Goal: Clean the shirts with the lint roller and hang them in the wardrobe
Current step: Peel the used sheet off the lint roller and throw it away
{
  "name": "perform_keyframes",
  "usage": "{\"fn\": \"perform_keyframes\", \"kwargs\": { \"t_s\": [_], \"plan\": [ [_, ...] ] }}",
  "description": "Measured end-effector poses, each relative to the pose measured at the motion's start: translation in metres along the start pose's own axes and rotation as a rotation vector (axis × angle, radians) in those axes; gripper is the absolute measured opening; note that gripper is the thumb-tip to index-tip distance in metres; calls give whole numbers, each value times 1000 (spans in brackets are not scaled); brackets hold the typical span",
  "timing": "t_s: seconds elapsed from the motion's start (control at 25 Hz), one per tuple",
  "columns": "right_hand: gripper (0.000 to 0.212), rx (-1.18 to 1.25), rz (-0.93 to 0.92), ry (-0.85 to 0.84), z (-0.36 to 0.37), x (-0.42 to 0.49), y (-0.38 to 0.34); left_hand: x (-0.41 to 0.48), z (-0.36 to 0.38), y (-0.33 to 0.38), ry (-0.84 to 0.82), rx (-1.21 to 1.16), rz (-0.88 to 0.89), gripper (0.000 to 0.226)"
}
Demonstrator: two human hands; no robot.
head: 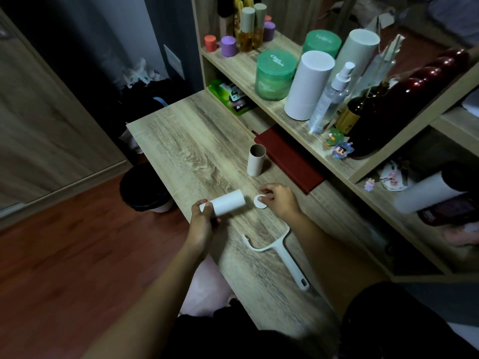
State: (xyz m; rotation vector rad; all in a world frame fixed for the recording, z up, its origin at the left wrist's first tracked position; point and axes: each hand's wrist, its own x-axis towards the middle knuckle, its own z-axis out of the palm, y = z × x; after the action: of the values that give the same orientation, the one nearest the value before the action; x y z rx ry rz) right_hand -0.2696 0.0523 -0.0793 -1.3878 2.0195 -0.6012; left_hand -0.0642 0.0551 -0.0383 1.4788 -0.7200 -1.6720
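Left half of wood-grain surface (181, 141) open. Upright brown cardboard tube (256, 160) and flat dark-red book (290, 161) block the shelf side; white plastic roller handle (281, 252) lies near edge.

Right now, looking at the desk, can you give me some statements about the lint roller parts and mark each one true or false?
1. The left hand holds a white refill roll. True.
2. The lint roller handle already carries the roll. False: the handle lies bare on the desk, apart from the roll.
3. An empty cardboard tube stands upright on the desk. True.
4. The right hand grips the handle. False: its fingers touch a small white disc on the desk.
5. The cardboard tube lies flat inside the bin. False: it stands on the desk beside a dark red book.
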Motion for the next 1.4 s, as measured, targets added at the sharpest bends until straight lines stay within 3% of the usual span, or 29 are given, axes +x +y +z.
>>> {"fn": "perform_keyframes", "kwargs": {
  "t_s": [0.2, 0.36, 0.56, 0.64, 0.92, 1.16, 1.24, 1.4],
  "plan": [
    [23, 155, -25, 195, -12, -18, -6, -4, 3, 3, -63, -21, -28, 15],
    [48, 341, -63, 105, -19, -47, -18, -15, 24, 5, -148, -109, -95, 15],
    [31, 290, -135, 86, -23, -60, -29, -23, 39, 6, -252, -64, -88, 23],
    [35, 276, -145, 105, -24, -59, -30, -22, 37, 6, -270, -84, -82, 27],
    [42, 215, -156, 126, -27, -55, -27, -9, 23, -8, -247, -83, 39, 32],
    [20, 417, -32, 145, -27, -57, -22, -7, 25, -13, -143, -153, 60, 30],
    [16, 518, 21, 183, -29, -58, -23, 0, 24, -17, -77, 44, 75, 38],
    [15, 689, 98, 265, -32, -62, -22, 17, 11, -26, -107, 884, 309, 47]
  ]
}}
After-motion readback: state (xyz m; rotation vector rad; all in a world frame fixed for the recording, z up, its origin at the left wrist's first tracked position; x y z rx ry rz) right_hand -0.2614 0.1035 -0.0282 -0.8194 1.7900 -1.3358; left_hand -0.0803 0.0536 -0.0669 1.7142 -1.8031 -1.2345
